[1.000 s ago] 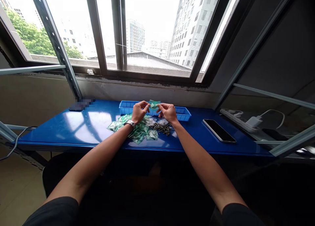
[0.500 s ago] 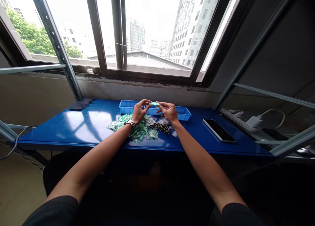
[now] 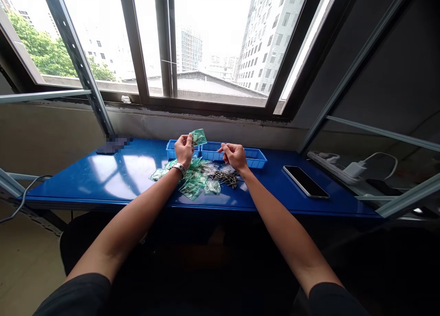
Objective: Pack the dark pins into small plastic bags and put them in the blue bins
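We had drawn our hands apart — our left hand (image 3: 184, 150) now pinched a green plastic bag (image 3: 198, 137), raised above the blue tray (image 3: 233, 154); our right hand (image 3: 234, 155) stayed half-closed — holding what, we couldn't tell.

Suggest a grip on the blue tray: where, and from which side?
Take the right end wall of the blue tray, fingers hooked over the rim, coming in from the right. That end is free on the desk, while the right hand is in front of the long near wall and green bags heap towards the left end.
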A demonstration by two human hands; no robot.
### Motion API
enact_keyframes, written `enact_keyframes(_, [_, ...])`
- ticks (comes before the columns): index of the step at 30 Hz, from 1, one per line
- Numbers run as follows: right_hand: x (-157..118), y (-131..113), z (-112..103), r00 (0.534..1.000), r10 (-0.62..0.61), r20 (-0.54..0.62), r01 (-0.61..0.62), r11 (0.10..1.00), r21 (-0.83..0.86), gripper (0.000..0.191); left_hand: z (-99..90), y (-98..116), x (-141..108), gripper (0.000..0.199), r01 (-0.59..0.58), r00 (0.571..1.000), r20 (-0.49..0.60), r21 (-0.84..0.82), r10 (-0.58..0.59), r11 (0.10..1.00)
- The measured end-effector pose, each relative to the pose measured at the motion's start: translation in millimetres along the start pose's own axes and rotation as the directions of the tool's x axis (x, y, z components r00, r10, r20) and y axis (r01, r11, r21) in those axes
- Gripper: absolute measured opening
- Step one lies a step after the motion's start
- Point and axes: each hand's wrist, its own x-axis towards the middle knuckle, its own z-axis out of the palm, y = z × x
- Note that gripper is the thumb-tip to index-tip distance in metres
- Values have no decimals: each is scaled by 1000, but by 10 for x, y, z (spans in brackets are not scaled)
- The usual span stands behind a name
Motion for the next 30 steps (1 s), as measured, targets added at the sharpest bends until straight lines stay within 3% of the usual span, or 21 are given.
enact_keyframes(6, [-1, 14, -5, 999, -19, 26, 20, 1000, -22, 61, -24, 31, 60, 18, 181, 960, -188, -158, -210, 971])
enact_keyframes(9, [-3, 15, -2, 999, -19, 36, 20, 1000, -15, 59, -14, 95, 50, 15, 186, 947, -216, -239, -239, 953])
enact_keyframes(13, [-9, 1, 3, 998, -16, 53, 18, 999, -38, 58, -12, 119, 53, 25, 200, 945, -198, -284, -262, 938])
enact_keyframes(20, [-44, -22, 12, 989, -57, 139, 73, 991, -110, 54, -20, 82, 25, 39, 83, 982, -156, -164, -109, 983])
enact_keyframes(24, [-46, -27, 9, 983, -69, 167, 99, 979, -177, 52, -12, 79, 9, 31, 57, 986, -146, -130, -76, 990])
enact_keyframes(30, [-4, -81, -116, 974, -71, 217, 143, 929, -340, 46, 20, 124, -46, 18, -34, 999, -43, -66, 31, 997])
